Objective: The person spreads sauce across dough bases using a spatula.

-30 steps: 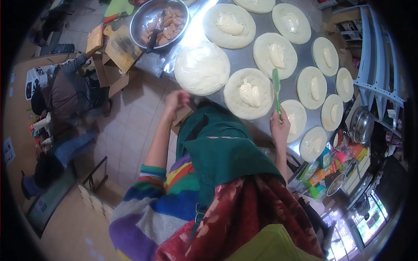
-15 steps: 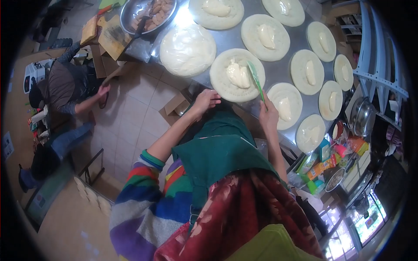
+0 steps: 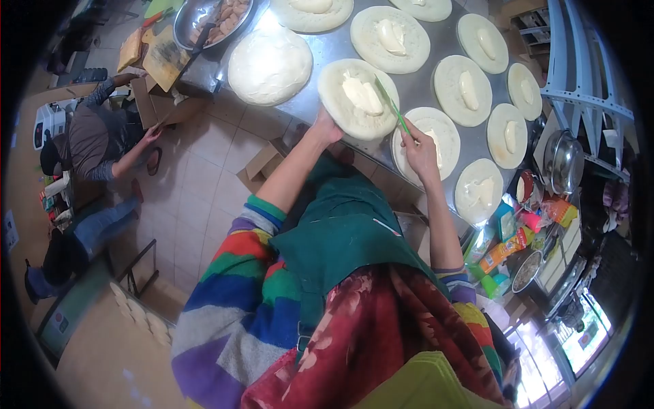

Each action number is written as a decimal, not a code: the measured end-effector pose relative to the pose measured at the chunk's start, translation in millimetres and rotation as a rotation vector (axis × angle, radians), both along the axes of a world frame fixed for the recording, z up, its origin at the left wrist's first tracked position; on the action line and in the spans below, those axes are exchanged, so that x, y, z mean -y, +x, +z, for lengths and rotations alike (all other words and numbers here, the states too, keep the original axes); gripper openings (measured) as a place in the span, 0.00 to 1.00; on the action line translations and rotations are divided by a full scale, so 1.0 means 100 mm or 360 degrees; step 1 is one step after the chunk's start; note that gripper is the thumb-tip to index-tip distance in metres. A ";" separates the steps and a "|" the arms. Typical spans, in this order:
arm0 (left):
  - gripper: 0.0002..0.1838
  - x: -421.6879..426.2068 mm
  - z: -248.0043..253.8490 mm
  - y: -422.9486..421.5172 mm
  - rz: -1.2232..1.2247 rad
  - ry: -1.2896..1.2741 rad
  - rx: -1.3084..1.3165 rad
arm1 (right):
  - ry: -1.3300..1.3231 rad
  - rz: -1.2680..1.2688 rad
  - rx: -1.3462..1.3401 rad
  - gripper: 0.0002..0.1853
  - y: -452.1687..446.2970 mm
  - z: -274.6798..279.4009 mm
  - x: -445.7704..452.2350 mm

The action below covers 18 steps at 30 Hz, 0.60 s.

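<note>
Dough disc (image 3: 334, 99), topped with a pale mound (image 3: 361, 94), at the near edge of the desk (image 3: 330, 46). Gripped at the rim by the left hand (image 3: 326, 129), fingers partly hidden. Pinched in the fingers of the right hand (image 3: 421, 154): green spatula (image 3: 392, 103), blade at the mound's right side, contact unclear. Beyond: other topped discs (image 3: 368, 51); at far left, metal bowl (image 3: 182, 28).

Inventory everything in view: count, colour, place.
Held round: one, pale, upper centre
Spatula: one, green, at held round
Other topped rounds: nine, pale, on table
Coated round: one, white, table's left
Bowl: one, silver, upper left
Board: one, yellow, upper left
Cartons: two visible, brown, left
Rack: one, pale blue, right
Packets: several, multicoloured, lower right
Co-worker: one or more, dark-clothed, left
Apron: one, green, centre
Left hand: one, bare, holding round
Right hand: one, bare, holding spatula
</note>
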<state>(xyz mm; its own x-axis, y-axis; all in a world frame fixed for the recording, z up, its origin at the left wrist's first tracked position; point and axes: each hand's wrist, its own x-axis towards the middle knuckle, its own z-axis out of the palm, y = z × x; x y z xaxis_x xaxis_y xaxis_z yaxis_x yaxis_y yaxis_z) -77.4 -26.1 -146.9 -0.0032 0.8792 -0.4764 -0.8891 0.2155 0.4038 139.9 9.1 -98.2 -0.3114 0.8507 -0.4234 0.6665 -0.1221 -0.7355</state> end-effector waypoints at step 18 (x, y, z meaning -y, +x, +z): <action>0.31 0.12 0.47 0.16 0.0014 0.0606 0.0973 | 0.0560 0.0007 -0.0225 0.20 0.00 1.14 0.26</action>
